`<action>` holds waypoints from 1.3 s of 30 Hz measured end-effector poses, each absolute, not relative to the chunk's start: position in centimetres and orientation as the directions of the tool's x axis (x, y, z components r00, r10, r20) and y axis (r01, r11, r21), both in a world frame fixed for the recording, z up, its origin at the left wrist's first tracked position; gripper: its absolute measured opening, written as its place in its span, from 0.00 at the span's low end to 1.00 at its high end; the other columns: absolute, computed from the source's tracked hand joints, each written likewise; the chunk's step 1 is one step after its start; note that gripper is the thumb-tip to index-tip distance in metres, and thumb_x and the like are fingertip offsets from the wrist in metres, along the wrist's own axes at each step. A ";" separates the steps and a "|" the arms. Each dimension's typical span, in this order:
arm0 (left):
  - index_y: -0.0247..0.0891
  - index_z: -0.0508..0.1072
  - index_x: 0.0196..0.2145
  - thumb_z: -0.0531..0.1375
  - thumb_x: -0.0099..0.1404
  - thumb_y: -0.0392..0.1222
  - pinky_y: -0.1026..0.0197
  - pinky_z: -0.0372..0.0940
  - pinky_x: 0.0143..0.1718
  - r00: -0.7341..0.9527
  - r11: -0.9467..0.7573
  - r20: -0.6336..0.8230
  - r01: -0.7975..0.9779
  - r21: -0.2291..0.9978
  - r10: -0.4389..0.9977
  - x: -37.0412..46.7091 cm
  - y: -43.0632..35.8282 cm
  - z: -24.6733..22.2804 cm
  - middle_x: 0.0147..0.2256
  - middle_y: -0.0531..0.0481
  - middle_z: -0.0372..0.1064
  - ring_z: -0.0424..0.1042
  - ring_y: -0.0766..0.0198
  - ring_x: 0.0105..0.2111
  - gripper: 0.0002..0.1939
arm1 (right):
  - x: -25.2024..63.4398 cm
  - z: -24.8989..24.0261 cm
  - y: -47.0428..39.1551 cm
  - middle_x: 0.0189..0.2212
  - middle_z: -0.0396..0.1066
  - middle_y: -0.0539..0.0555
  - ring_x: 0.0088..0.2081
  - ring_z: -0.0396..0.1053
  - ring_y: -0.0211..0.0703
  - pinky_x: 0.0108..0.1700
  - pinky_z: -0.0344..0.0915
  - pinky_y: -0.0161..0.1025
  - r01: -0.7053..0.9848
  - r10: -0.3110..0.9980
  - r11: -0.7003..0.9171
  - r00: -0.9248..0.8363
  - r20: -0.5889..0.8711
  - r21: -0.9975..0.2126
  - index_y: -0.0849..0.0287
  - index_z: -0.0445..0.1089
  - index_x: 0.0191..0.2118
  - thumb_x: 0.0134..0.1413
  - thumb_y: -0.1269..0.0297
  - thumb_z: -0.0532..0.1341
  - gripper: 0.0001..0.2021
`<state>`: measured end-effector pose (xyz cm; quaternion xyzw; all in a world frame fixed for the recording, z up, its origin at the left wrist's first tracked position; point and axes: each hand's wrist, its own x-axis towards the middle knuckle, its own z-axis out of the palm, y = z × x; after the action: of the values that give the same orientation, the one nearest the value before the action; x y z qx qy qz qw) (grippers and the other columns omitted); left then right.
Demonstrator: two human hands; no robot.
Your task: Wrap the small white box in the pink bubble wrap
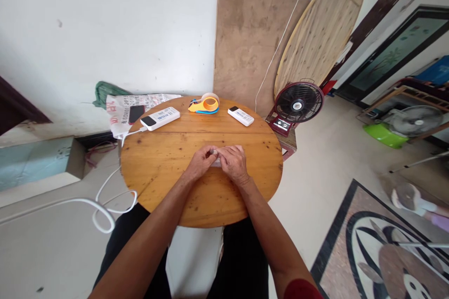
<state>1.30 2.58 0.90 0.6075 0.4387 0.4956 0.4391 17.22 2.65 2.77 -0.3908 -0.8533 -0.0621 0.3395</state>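
Observation:
Both my hands meet over the middle of the round wooden table [157, 163]. The fingers of my left hand [201, 162] are pinched together at the tips. My right hand [233, 161] curls in against them from the other side. Between and below the fingers shows a small whitish, partly see-through thing [216, 162], mostly covered by the hands, so its kind cannot be told. Beyond the hands lies an orange and blue tape dispenser [204, 104] with a roll of clear tape.
A white device with a black end [161, 118] and a plugged-in white cable [105, 210] lies left; a smaller similar device [241, 116] lies right. A dark phone [136, 114] rests at the left edge on printed white sacking [117, 112]. A fan [298, 105] stands beyond the table's right side.

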 end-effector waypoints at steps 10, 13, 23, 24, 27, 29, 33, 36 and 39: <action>0.36 0.74 0.38 0.59 0.57 0.47 0.58 0.65 0.41 0.116 -0.212 0.201 0.088 0.973 0.973 1.3 2.6 1.0 0.34 0.48 0.72 0.69 0.61 0.36 0.14 | 17.1 3.2 2.4 0.36 0.79 0.53 0.43 0.72 0.44 0.47 0.56 0.44 0.693 0.635 0.688 -0.431 0.641 -0.215 0.55 0.75 0.42 0.56 0.75 0.56 0.13; 0.36 0.73 0.38 0.59 0.57 0.47 0.59 0.65 0.41 0.118 -0.206 0.196 0.085 0.975 0.974 1.3 2.6 0.9 0.34 0.48 0.72 0.69 0.61 0.36 0.14 | 17.0 3.1 2.3 0.35 0.79 0.53 0.43 0.72 0.43 0.48 0.57 0.44 0.682 0.636 0.691 -0.416 0.650 -0.240 0.55 0.75 0.40 0.57 0.74 0.56 0.12; 0.36 0.74 0.41 0.60 0.56 0.49 0.59 0.63 0.39 0.086 -0.173 0.161 0.166 0.971 0.983 1.3 2.6 0.7 0.32 0.51 0.69 0.67 0.62 0.33 0.18 | 17.4 2.5 2.9 0.31 0.78 0.53 0.37 0.72 0.44 0.45 0.61 0.43 0.695 0.674 0.619 -0.232 0.702 -0.365 0.56 0.74 0.38 0.59 0.72 0.54 0.11; 0.36 0.74 0.41 0.60 0.56 0.49 0.59 0.63 0.39 0.085 -0.172 0.160 0.164 0.971 0.983 1.3 2.6 0.7 0.32 0.50 0.69 0.67 0.62 0.33 0.18 | 17.4 2.4 2.9 0.31 0.78 0.53 0.37 0.72 0.44 0.44 0.62 0.43 0.693 0.673 0.620 -0.231 0.703 -0.366 0.56 0.74 0.38 0.59 0.72 0.54 0.11; 0.35 0.73 0.41 0.60 0.55 0.49 0.59 0.63 0.39 0.086 -0.168 0.156 0.155 0.974 0.984 1.3 2.6 0.8 0.32 0.51 0.69 0.66 0.62 0.33 0.18 | 17.4 2.4 3.0 0.31 0.77 0.53 0.37 0.72 0.45 0.44 0.62 0.43 0.691 0.663 0.623 -0.217 0.717 -0.367 0.57 0.74 0.39 0.58 0.72 0.54 0.11; 0.36 0.73 0.41 0.60 0.55 0.48 0.59 0.63 0.38 0.090 -0.162 0.149 0.157 0.974 0.985 1.3 2.6 0.8 0.31 0.51 0.69 0.66 0.62 0.33 0.18 | 17.4 2.4 3.0 0.31 0.77 0.54 0.37 0.72 0.45 0.44 0.62 0.43 0.695 0.664 0.617 -0.208 0.718 -0.369 0.56 0.74 0.39 0.58 0.72 0.54 0.12; 0.36 0.73 0.41 0.60 0.55 0.48 0.59 0.63 0.39 0.090 -0.165 0.152 0.156 0.974 0.984 1.2 2.6 0.8 0.32 0.51 0.69 0.66 0.62 0.33 0.17 | 17.4 2.4 3.0 0.32 0.77 0.53 0.38 0.72 0.45 0.45 0.63 0.44 0.684 0.673 0.616 -0.200 0.712 -0.390 0.55 0.74 0.40 0.58 0.72 0.54 0.12; 0.36 0.73 0.40 0.60 0.55 0.48 0.59 0.63 0.39 0.088 -0.174 0.162 0.155 0.973 0.983 1.3 2.6 0.9 0.32 0.51 0.69 0.67 0.62 0.33 0.17 | 17.4 2.5 2.9 0.33 0.78 0.53 0.38 0.72 0.45 0.45 0.63 0.43 0.676 0.671 0.622 -0.201 0.714 -0.395 0.55 0.74 0.40 0.59 0.71 0.53 0.12; 0.35 0.74 0.40 0.59 0.56 0.47 0.59 0.63 0.38 0.104 -0.182 0.168 0.145 0.973 0.980 1.3 2.5 1.1 0.32 0.50 0.70 0.67 0.62 0.33 0.16 | 17.3 2.6 2.8 0.35 0.78 0.54 0.40 0.72 0.45 0.46 0.62 0.43 0.672 0.671 0.636 -0.239 0.702 -0.379 0.56 0.74 0.41 0.59 0.71 0.54 0.12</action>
<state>1.34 2.48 1.11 0.6014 0.4678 0.4789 0.4361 17.33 2.82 2.62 -0.4267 -0.7869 -0.0009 0.4457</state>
